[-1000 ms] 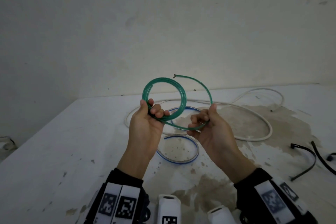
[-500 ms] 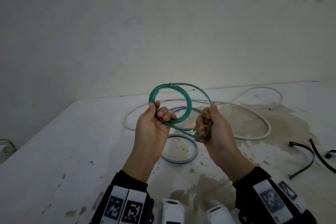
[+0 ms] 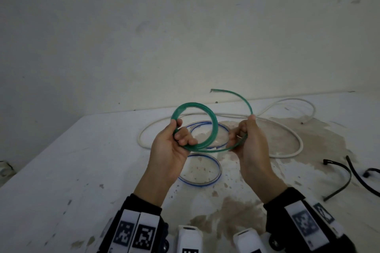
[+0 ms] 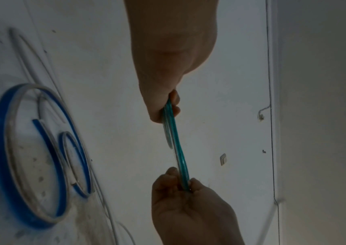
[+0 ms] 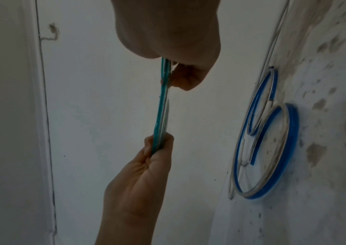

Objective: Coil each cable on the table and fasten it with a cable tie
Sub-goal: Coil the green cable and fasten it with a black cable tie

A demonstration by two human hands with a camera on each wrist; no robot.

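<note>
Above the table (image 3: 61, 170), my left hand (image 3: 168, 150) grips the green cable (image 3: 214, 127) coil; beside it, my right hand (image 3: 251, 146) pinches the tail, whose free end arcs above that pinch. Only the head view shows black cable ties (image 3: 345, 181).

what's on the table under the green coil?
Below the green cable, held up by the left hand and right hand, blue cable loops lie on the stained table, with the white cable behind. The hands hide parts of both.
</note>
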